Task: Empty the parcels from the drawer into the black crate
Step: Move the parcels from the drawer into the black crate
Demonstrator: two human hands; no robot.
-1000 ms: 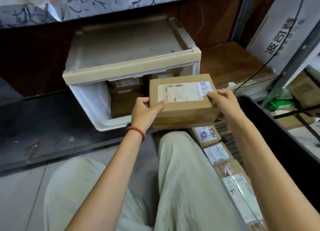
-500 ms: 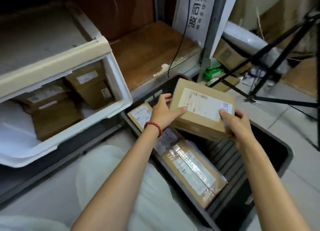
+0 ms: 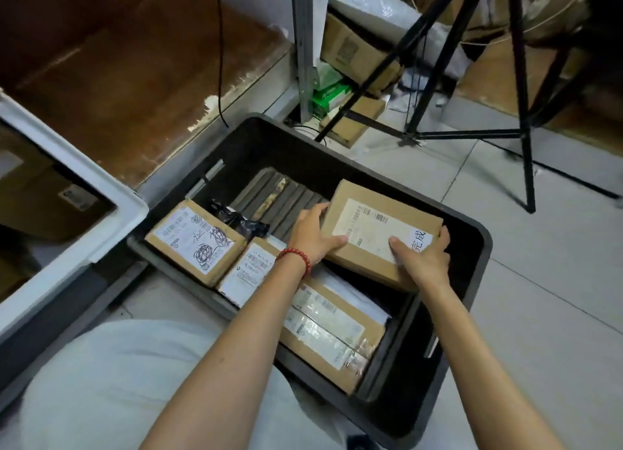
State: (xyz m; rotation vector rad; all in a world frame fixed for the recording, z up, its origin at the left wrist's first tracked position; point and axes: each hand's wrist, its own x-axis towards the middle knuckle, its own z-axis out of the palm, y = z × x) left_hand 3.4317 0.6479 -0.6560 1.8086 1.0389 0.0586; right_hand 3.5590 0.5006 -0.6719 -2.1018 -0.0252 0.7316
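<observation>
Since approx. 1 s ago the box [image 3: 381, 234] has gone from in front of the drawer [image 3: 84, 220] to inside the black crate [image 3: 485, 244], far-right part, so this one's nearly done. Left hand [image 3: 312, 237] grips its left edge, right hand [image 3: 421, 257] the near corner w/ thumb on top. Bare ribbed floor lies open behind it; the long parcel [image 3: 333, 328] sits just beside its near edge, and the crate wall is close on the right. More parcels [image 3: 43, 196] show in the drawer.
</observation>
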